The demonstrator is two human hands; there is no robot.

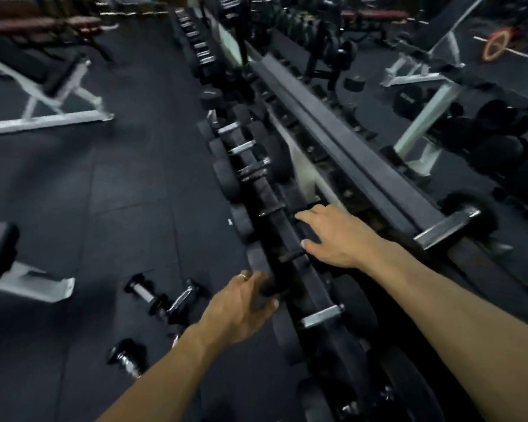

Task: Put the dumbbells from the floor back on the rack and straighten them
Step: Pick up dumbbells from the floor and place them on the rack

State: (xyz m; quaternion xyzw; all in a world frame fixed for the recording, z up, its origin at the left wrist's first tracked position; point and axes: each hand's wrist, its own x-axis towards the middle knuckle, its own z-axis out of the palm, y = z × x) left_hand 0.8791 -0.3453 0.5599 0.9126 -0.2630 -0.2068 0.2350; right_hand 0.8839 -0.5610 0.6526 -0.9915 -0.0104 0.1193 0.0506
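1. Dumbbells on floor: three small chrome-handled ones, two touching (144, 292) (182, 296) and one nearer (125, 357), all left of the rack (287, 236).
2. Rack runs diagonally; black dumbbells (247, 147) sit in a row along its near tier, one with a bright handle (320, 315) close to the hands.
3. Left hand (241, 309): fingers curled around the dark end of a racked dumbbell (269, 289); grip grasping it. Ring on one finger.
4. Right hand (336, 236): fingers extended, resting on a dark dumbbell head on the rack; grip released.
5. White-framed bench (43, 117) stands on the floor, well apart. Frame blurred.
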